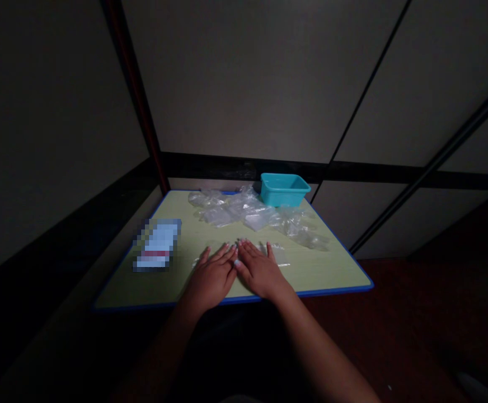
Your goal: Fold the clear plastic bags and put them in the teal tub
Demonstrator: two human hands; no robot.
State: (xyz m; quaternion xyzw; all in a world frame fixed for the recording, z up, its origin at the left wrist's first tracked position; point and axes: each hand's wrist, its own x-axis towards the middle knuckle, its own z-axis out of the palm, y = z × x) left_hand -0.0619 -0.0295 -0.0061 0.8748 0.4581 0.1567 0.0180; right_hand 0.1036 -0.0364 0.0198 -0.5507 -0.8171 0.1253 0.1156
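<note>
My left hand (211, 278) lies palm down near the table's front edge, its fingers stretched out. Beside it rests my right hand (259, 268), also flat and open, with the fingertips of the two hands meeting. Under both hands is a clear plastic bag (281, 255), spread on the table; its edges show right of my right hand and faintly left of my left hand, and the middle is hidden. Beyond my fingers, several crumpled clear plastic bags (239, 210) lie in a loose heap across the table.
A turquoise plastic basket (284, 196) stands at the back right of the pale yellow table (323, 274), which has a blue edge. On the left lies a blurred-out rectangular object (158, 244). Panelled walls (244, 84) rise behind and to the left.
</note>
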